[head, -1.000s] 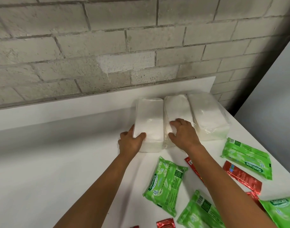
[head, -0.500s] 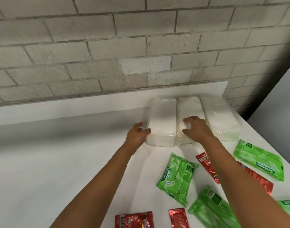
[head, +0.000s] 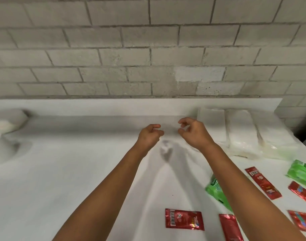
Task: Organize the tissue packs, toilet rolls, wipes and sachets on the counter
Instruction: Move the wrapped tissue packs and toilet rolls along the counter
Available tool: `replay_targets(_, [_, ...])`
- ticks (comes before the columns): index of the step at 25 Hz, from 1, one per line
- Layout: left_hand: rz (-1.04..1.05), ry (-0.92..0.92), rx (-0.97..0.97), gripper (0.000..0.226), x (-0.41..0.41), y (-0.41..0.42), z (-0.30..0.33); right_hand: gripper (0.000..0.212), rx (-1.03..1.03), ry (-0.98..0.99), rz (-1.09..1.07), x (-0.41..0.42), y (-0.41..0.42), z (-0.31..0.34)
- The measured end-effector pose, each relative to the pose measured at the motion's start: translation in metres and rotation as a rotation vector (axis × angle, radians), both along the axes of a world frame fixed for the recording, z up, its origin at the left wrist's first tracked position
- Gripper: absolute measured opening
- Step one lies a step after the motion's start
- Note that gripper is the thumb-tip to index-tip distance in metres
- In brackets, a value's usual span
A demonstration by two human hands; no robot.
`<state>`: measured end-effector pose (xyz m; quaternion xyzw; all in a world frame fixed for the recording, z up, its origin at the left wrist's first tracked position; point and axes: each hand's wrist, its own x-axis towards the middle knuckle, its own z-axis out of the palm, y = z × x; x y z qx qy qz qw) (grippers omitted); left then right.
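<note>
Three white tissue packs (head: 239, 133) lie side by side at the back right of the white counter (head: 79, 180), against the upstand. My left hand (head: 149, 136) and my right hand (head: 192, 132) hover above the counter, left of the packs, fingers loosely curled, holding nothing. Green wipes packs lie at the right: one (head: 216, 190) partly hidden by my right forearm, another (head: 301, 173) at the frame edge. Several red sachets are scattered at the front right, among them one (head: 184, 219) near the front and a long one (head: 262, 182).
A blurred white object, perhaps a toilet roll (head: 6, 126), sits at the far left by the upstand. A grey brick wall (head: 148, 49) rises behind the counter. The counter's right edge (head: 305, 146) drops off beside the tissue packs.
Both hands have let go of the tissue packs and drawn away to the left. The view has swung left, bringing the white object at the far left into sight.
</note>
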<state>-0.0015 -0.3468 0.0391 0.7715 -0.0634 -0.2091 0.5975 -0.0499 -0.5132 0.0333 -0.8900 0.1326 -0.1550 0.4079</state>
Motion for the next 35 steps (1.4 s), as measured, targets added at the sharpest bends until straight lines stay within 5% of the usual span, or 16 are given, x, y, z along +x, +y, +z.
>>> replay_targets(17, [0.383, 0.046, -0.071, 0.028, 0.045, 0.344, -0.006, 0.018, 0.208, 0.171, 0.392, 0.077, 0.342, -0.001])
replay_targets(35, [0.582, 0.007, -0.089, 0.023, 0.049, 0.446, -0.006, 0.017, 0.283, 0.284, 0.566, 0.104, 0.427, -0.013])
